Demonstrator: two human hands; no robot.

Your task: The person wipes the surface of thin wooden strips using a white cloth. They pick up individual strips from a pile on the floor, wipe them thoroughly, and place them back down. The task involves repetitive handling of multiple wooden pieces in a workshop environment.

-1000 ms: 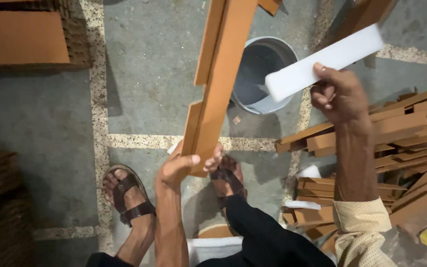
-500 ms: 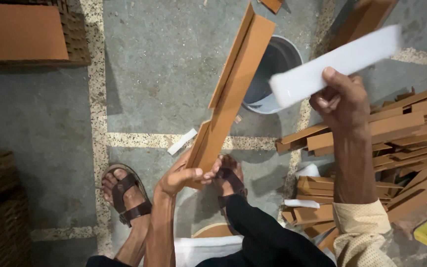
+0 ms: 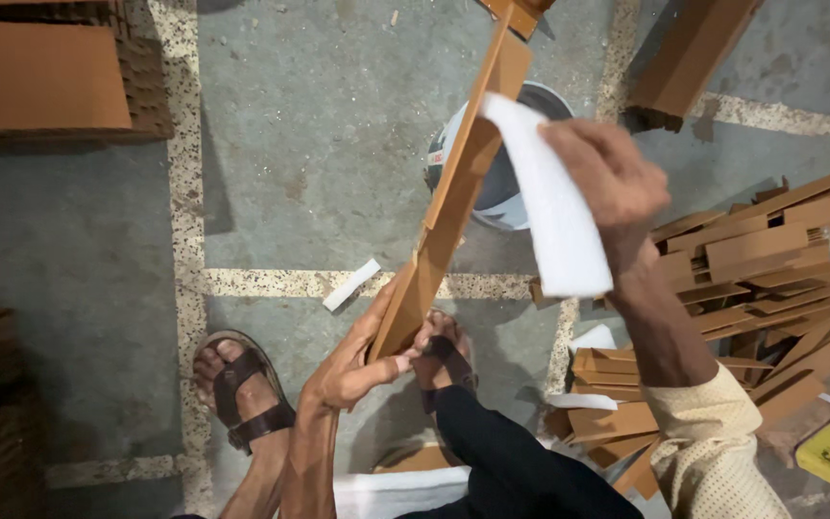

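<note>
Long folded cardboard strip: brown, plain, creased lengthwise into an angle section, edges straight, face matte. It stands tilted, lower end at the left hand, upper end leaning away past the bucket toward the top of view. A second short brown piece shows at its top end.

Left hand: fingers clenched around the strip's lower end, thumb on the near face, just above the right sandalled foot.

Right hand: fingers pinched on the top of a white paper strip, which hangs down in a broad, slightly curved band, upper end touching or just beside the cardboard strip, in front of the bucket.

Bucket: white rim, dark inside, on the grey concrete floor, mostly hidden behind the strip and paper.

Right of the bucket: loose heap of brown cardboard offcuts. Left of the bucket, well apart: flat cardboard stack. Below and left of it: small white scrap on a pale floor line.
</note>
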